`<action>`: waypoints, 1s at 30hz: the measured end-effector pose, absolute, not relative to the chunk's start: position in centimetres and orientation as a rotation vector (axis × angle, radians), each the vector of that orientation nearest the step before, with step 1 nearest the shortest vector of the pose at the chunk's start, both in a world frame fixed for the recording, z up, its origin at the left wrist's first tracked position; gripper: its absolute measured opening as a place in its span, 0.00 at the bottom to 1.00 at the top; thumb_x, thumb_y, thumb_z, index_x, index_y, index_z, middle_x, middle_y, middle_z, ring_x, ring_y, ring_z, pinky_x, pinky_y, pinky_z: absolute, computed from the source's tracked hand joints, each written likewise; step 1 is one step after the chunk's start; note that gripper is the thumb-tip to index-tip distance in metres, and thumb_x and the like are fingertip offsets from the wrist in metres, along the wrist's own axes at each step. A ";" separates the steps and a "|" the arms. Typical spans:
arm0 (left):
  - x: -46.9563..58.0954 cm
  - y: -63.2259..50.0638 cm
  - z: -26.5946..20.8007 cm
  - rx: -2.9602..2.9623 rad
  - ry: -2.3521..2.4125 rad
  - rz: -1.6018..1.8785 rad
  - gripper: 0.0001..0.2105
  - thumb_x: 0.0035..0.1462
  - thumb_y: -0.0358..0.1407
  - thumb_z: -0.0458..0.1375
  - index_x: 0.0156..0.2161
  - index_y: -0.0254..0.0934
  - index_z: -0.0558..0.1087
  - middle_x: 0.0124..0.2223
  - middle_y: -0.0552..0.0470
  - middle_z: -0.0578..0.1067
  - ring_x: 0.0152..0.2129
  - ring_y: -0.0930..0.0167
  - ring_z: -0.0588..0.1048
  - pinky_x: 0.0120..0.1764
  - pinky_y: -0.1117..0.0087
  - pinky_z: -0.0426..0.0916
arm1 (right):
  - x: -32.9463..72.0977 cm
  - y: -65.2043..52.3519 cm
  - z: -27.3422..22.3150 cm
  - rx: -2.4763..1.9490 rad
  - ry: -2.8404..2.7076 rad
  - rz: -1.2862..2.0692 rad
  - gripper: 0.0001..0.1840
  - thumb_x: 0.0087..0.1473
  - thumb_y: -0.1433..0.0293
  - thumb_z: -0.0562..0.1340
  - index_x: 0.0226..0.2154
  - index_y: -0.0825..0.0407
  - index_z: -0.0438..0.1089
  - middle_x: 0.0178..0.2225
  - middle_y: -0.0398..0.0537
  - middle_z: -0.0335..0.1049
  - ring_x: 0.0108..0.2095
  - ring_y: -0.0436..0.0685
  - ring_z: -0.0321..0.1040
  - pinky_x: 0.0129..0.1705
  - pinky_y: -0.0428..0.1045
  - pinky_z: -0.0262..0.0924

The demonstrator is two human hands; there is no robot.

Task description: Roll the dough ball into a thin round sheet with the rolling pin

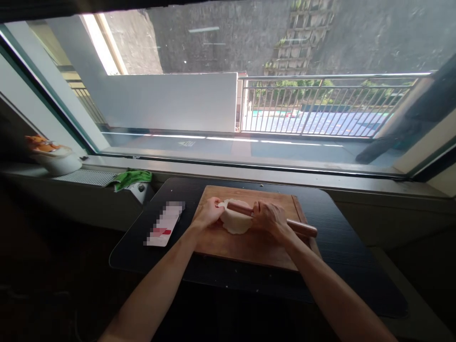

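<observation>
A flat, roundish sheet of pale dough [235, 224] with a wavy edge lies on a wooden board [245, 251]. My left hand [210, 212] pinches the dough's left edge between thumb and fingers. Wrapped round the middle of a brown wooden rolling pin [302, 228] is my right hand [269, 217]. The pin slants from the dough's upper part out past the board's right side, its left end resting over the dough. My right fingers hide the middle of the pin and some of the dough's right edge.
The board sits on a dark table [349, 256] with rounded corners. Left of it lies a pale flat object [167, 225], blurred out in part. A green cloth [132, 178] and a white pot [59, 160] are on the ledge at left. A large window rises behind the table.
</observation>
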State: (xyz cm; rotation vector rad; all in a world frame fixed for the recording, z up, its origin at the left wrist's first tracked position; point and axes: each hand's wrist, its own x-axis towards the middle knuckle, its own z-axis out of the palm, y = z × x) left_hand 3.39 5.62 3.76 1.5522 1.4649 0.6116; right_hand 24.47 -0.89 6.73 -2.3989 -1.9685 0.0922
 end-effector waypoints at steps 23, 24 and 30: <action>3.2 2.8 0.4 1.842 1.455 1.056 0.21 0.55 0.26 0.59 0.55 0.40 0.67 0.34 0.56 0.77 0.30 0.71 0.77 0.39 0.71 0.72 | 17.8 5.2 4.2 -2.107 -2.074 0.203 0.26 0.68 0.65 0.42 0.57 0.55 0.67 0.67 0.58 0.56 0.68 0.62 0.49 0.66 0.57 0.48; 3.2 2.8 0.4 1.834 1.450 1.071 0.21 0.55 0.26 0.59 0.54 0.40 0.67 0.34 0.56 0.77 0.30 0.71 0.77 0.39 0.71 0.72 | 17.8 5.2 4.2 -2.100 -2.091 0.188 0.27 0.68 0.65 0.42 0.58 0.55 0.66 0.68 0.58 0.55 0.68 0.62 0.48 0.66 0.58 0.47; 3.4 2.7 0.5 1.769 1.458 1.102 0.21 0.54 0.25 0.58 0.53 0.39 0.66 0.32 0.57 0.76 0.29 0.72 0.76 0.39 0.72 0.71 | 19.4 8.1 4.6 -2.252 -2.051 0.167 0.26 0.61 0.61 0.53 0.56 0.59 0.66 0.64 0.69 0.57 0.65 0.73 0.51 0.62 0.67 0.52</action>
